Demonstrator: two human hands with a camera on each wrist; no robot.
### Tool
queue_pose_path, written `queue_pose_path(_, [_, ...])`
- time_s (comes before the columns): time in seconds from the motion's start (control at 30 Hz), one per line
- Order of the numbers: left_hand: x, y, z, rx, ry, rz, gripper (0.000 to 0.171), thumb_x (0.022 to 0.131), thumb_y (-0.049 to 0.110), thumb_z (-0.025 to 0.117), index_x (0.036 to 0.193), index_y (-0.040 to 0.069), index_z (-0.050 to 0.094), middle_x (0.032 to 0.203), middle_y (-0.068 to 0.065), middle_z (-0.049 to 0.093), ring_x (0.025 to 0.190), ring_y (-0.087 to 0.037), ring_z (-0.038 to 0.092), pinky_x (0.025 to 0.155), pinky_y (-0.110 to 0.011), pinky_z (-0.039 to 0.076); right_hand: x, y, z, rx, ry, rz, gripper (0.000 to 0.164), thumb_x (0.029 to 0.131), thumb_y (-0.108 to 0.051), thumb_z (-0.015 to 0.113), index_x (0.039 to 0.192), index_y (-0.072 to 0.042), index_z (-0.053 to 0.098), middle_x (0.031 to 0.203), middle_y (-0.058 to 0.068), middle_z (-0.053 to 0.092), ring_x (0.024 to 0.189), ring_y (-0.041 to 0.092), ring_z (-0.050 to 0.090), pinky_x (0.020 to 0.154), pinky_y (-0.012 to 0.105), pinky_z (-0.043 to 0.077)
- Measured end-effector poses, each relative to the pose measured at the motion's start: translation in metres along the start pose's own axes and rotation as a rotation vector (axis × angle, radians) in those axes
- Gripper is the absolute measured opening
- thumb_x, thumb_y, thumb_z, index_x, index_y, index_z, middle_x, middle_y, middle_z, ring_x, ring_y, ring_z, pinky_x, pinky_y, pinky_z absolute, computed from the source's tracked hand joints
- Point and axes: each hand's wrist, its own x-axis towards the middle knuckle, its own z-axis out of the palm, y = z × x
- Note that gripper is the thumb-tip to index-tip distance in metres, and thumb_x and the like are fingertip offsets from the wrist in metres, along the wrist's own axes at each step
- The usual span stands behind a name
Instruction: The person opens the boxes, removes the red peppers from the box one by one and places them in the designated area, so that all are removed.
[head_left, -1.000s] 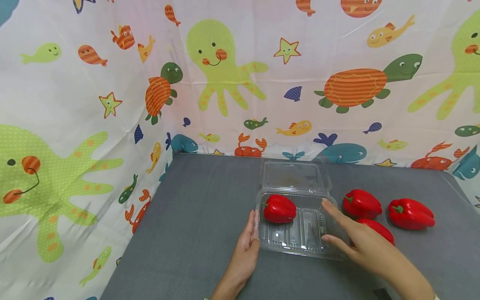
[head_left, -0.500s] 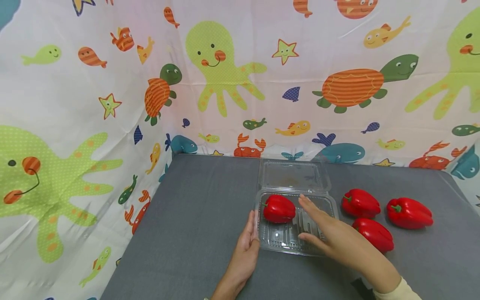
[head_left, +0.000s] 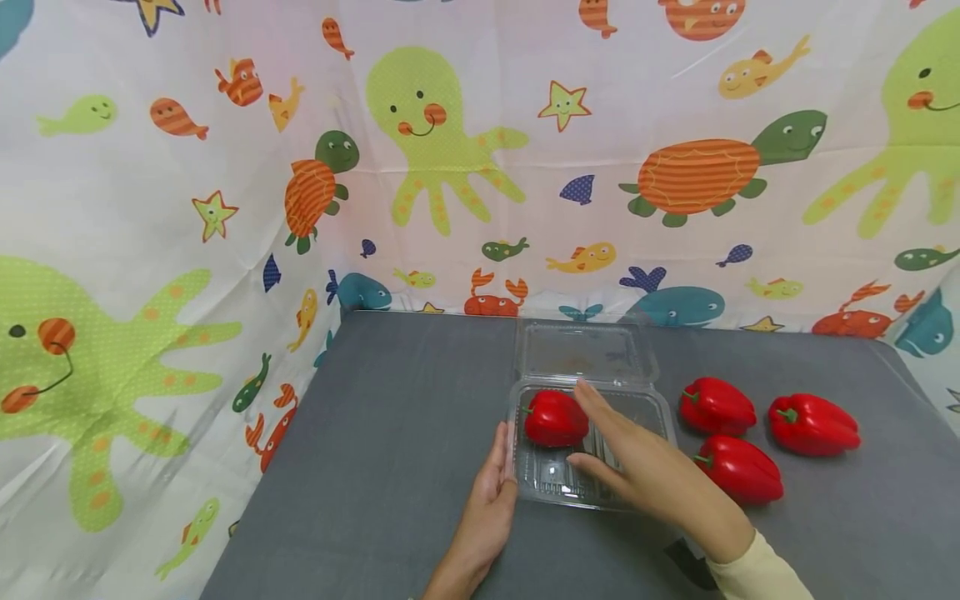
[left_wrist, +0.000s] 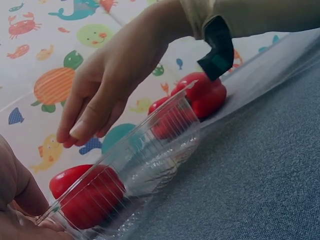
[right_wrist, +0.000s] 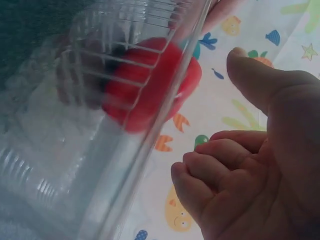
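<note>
A clear plastic clamshell container (head_left: 555, 492) lies on the table with its lid (head_left: 585, 350) folded back. One red bell pepper (head_left: 557, 418) lies inside, at the container's left end. My left hand (head_left: 483, 508) rests along the left wall, fingers straight and touching the plastic. Over the container's right part hovers my right hand (head_left: 637, 458), thumb and fingers apart and holding nothing. Its fingertips overlap the pepper's right side in the head view, but the left wrist view shows the hand (left_wrist: 105, 95) above the rim, apart from the pepper (left_wrist: 90, 195).
Three more red bell peppers lie right of the container: one at the back (head_left: 717, 406), one in front (head_left: 738, 469), one farther right (head_left: 813, 425). The grey tabletop (head_left: 390, 467) meets a curtain (head_left: 465, 100) printed with sea animals behind and at left.
My right hand has moved left from the container's right edge to over its middle, near the pepper inside. My left hand stays at the left wall. The peppers lie where they were.
</note>
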Motion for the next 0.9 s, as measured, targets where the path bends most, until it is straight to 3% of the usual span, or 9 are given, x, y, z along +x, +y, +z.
queue_pose_path(0.23, [0.0,0.001,0.001,-0.001,-0.001,-0.023,0.073,0.104,-0.012,0.028,0.169,0.004,-0.001,0.178,-0.001,0.005,0.162,-0.017,-0.001,0.119,-0.007,0.015,0.011,-0.001,0.007,0.024,-0.014,0.019,0.098,0.094,-0.049,0.077,0.169,-0.011,0.027,0.171,0.009,0.031,0.146,0.037,0.049,0.105,0.057,0.054])
queue_pose_path(0.53, [0.0,0.001,0.001,-0.014,-0.004,-0.009,0.073,0.103,-0.012,0.027,0.169,0.004,-0.001,0.178,-0.004,0.004,0.162,-0.02,-0.002,0.119,-0.008,0.015,0.02,-0.004,0.016,0.006,-0.004,-0.008,0.095,0.094,-0.042,0.08,0.166,-0.003,0.03,0.17,0.013,0.032,0.147,0.035,0.047,0.109,0.055,0.051])
queue_pose_path(0.9, [0.0,0.001,0.0,-0.013,-0.008,-0.014,0.073,0.103,-0.012,0.027,0.169,0.003,-0.002,0.178,-0.004,0.003,0.162,-0.02,-0.003,0.119,-0.007,0.014,0.026,-0.008,0.028,-0.009,0.036,-0.03,0.093,0.093,-0.036,0.083,0.164,0.0,0.034,0.166,0.018,0.038,0.137,0.04,0.057,0.103,0.056,0.055])
